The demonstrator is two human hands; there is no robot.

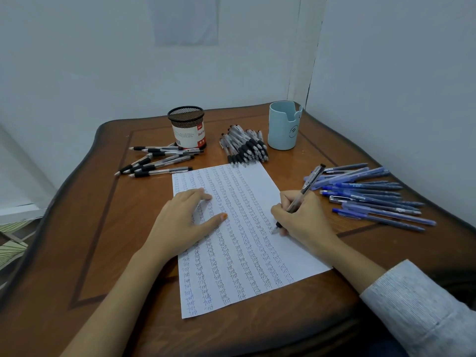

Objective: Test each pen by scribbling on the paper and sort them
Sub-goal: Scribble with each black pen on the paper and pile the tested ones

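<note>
One paper point(296, 253), two cups (mesh cup point(186, 130), blue cup point(282, 127)), three heaps of pens point(244, 148).

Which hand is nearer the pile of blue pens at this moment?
Right. The right hand, gripping a pen, writes on the paper just beside the blue pens; the left hand presses flat on the paper's opposite edge, farther away.

Polished wood, matt paper, plastic and wire mesh.
A glossy brown wooden tabletop point(257, 328) is seen under matt white paper point(260, 191); a black metal-mesh cup point(186, 117), a smooth pale-blue holder point(282, 130) and clear plastic pens point(159, 161) are shown.
</note>
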